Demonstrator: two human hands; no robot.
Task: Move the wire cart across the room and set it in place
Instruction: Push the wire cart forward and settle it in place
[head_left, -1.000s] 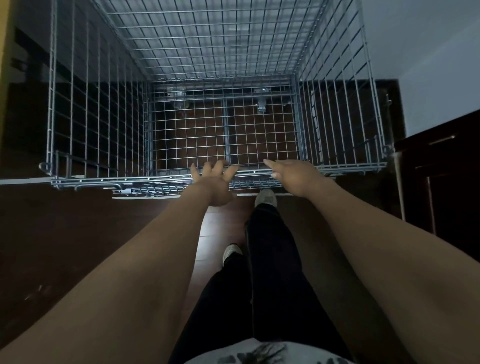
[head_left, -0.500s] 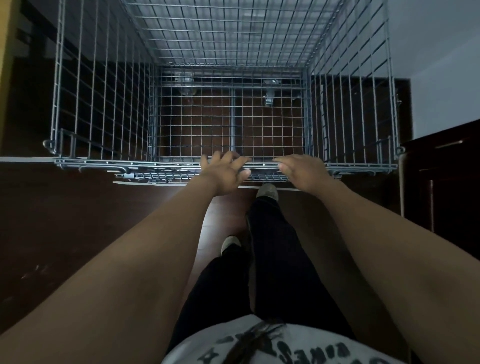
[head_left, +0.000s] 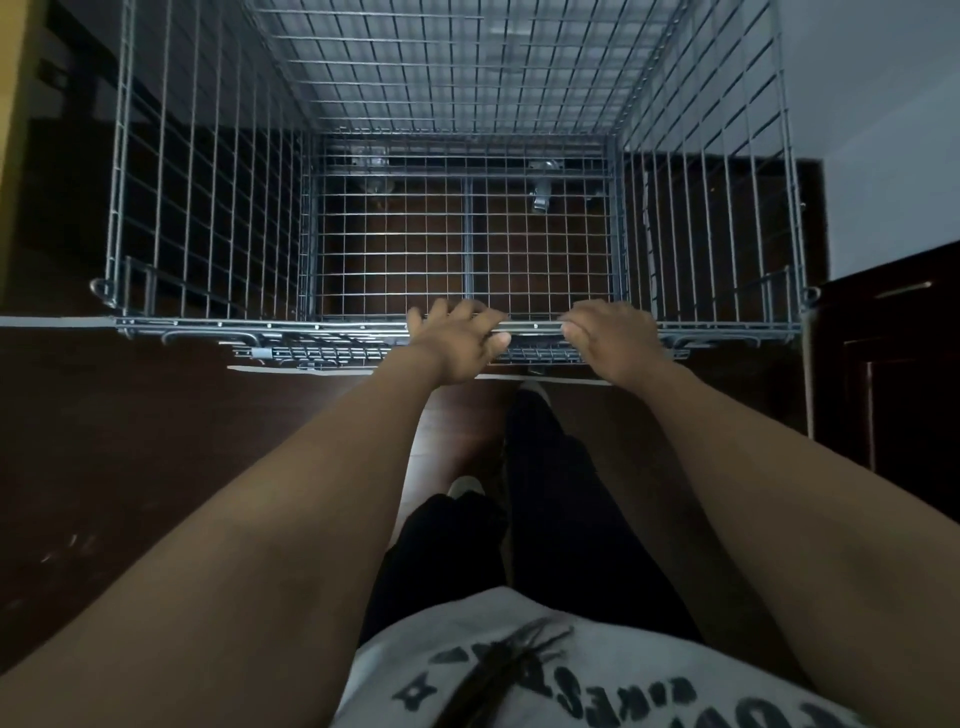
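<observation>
On gridded wire cart (head_left: 467, 249) rim, hands (head_left: 530, 345) curl.

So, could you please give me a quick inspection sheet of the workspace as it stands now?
Surface: dark wood floor, a pale strip under the cart's near edge.
Job's things: wire cart, basket empty, casters visible through the mesh.
Clutter: nothing seen.
Grips: left hand and right hand both curled over the near top rail.
Cables: nothing seen.
Surroundings: dark cabinet close on the right, pale wall ahead.
</observation>
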